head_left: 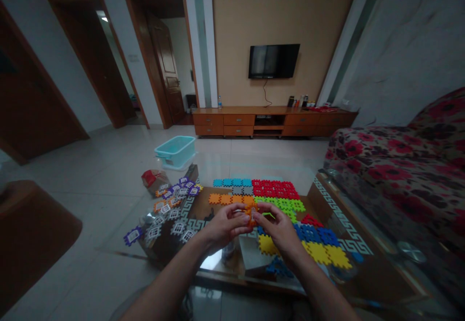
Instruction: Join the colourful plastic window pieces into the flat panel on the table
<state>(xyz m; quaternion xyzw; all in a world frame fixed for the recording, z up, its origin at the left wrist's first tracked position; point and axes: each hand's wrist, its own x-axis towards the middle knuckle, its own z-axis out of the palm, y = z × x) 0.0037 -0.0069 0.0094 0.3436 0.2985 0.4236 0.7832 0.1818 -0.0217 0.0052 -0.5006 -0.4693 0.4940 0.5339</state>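
Both my left hand [229,224] and my right hand [275,223] grip one small orange puzzle tile [251,213] with notched edges, held over the glass table between my fingertips. Just beyond it runs a row of orange tiles [225,199]. Green tiles [296,204] and red tiles [275,188] lie past my right hand. Blue tiles [310,233] and yellow tiles [319,252] are to its right, partly hidden by my hand and forearm. Light blue tiles [232,183] and grey tiles [242,191] form rows farther back.
On the table's left lie scattered white window-shaped tiles [178,228] and purple tiles [133,235], near a red and brown bag [154,180]. A turquoise bin [178,152] stands on the floor behind. A flowered sofa [381,158] is at right, a wooden stool [36,233] at left.
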